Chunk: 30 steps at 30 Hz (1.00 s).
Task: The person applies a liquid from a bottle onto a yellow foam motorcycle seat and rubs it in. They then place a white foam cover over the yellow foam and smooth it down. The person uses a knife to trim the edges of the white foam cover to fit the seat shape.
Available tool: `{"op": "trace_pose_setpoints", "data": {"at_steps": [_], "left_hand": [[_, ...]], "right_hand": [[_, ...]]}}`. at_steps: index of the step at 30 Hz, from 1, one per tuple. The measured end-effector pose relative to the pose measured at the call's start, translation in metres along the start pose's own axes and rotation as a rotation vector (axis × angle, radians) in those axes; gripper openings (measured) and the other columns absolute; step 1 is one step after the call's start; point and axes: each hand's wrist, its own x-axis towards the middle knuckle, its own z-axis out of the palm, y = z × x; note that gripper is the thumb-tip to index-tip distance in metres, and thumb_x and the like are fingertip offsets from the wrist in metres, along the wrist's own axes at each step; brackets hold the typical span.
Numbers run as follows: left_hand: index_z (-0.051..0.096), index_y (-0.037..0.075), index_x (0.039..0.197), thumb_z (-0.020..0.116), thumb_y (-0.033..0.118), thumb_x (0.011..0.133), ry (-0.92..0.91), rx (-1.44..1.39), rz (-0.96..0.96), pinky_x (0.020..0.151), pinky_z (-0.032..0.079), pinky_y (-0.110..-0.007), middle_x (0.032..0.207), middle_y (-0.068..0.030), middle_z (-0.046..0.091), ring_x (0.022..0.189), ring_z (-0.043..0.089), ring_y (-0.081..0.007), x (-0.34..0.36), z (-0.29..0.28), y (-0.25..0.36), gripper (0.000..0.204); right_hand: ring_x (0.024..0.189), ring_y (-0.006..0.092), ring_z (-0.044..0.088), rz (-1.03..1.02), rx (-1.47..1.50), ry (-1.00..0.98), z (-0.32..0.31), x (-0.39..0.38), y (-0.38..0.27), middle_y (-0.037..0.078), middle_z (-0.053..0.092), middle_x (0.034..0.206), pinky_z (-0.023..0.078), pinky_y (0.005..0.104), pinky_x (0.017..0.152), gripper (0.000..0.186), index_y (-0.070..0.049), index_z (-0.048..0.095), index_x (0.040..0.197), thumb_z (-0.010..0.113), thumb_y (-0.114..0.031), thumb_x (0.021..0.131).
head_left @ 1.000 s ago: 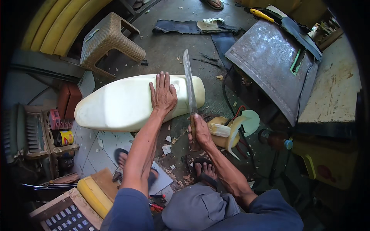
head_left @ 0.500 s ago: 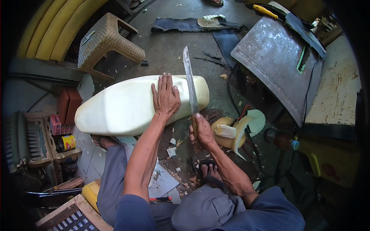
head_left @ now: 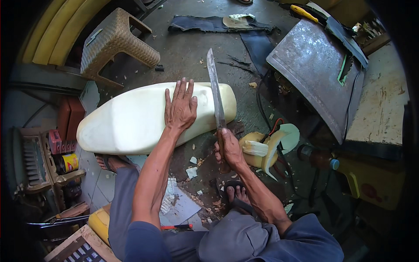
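Observation:
A long cream foam seat pad (head_left: pixel 131 115), shaped like a motorcycle seat, lies across the floor before me. My left hand (head_left: pixel 180 109) rests flat on its upper surface, fingers spread and pointing away from me. A long knife (head_left: pixel 215 87) is gripped by its wooden handle in my right hand (head_left: pixel 228 148). Its blade points up and away, passing in front of the pad's right end. Whether the blade touches the foam I cannot tell.
Yellowish foam offcuts (head_left: pixel 257 150) lie right of my right hand, with scraps scattered around my feet. A wicker-patterned stool (head_left: pixel 115 41) stands far left. A metal sheet (head_left: pixel 312 65) and a bottle (head_left: pixel 318 157) are at the right. Dark material strips (head_left: pixel 200 24) lie beyond the pad.
My left hand has slid slightly left on the foam pad. The knife stays in my right hand in nearly the same pose. The whole view has shifted a little.

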Motion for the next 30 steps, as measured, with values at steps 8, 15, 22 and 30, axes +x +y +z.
{"op": "trace_pose_setpoints", "data": {"at_steps": [8,15,22,30], "left_hand": [[0.028,0.011,0.163,0.037,0.036,0.105,0.021,-0.003,0.003,0.126,0.011,-0.058,0.168,-0.0158,0.027,0.157,0.022,-0.0324,-0.003,0.004,0.0,0.064],[0.027,0.01,0.163,0.036,0.033,0.104,0.043,-0.005,0.03,0.125,0.012,-0.058,0.168,-0.0179,0.026,0.156,0.023,-0.0338,0.004,0.003,-0.002,0.064],[0.023,0.01,0.164,0.036,0.03,0.104,0.09,-0.056,0.012,0.126,0.011,-0.056,0.169,-0.0173,0.024,0.157,0.021,-0.0339,0.006,0.011,-0.004,0.065],[0.022,0.003,0.163,0.035,0.029,0.103,0.036,-0.163,-0.019,0.127,0.011,-0.053,0.17,-0.018,0.021,0.157,0.02,-0.0341,-0.004,0.014,-0.011,0.067]], "right_hand": [[0.048,0.0143,0.051,-0.024,-0.126,0.05,0.005,-0.006,0.008,0.004,0.05,0.072,0.045,0.0323,0.043,0.044,-0.006,0.049,0.111,0.033,-0.047,0.112],[0.049,0.0155,0.05,-0.111,-0.257,0.059,0.0,-0.007,0.025,0.004,0.05,0.071,0.045,0.0328,0.045,0.042,-0.007,0.05,0.112,0.032,-0.046,0.112],[0.047,0.0165,0.051,-0.025,-0.179,-0.007,0.014,0.017,0.001,0.006,0.051,0.066,0.044,0.0324,0.045,0.038,-0.007,0.052,0.113,0.032,-0.039,0.112],[0.05,0.0151,0.052,-0.044,-0.212,-0.017,0.032,0.033,0.004,0.004,0.052,0.07,0.047,0.0334,0.048,0.042,-0.004,0.051,0.113,0.037,-0.043,0.112]]}}
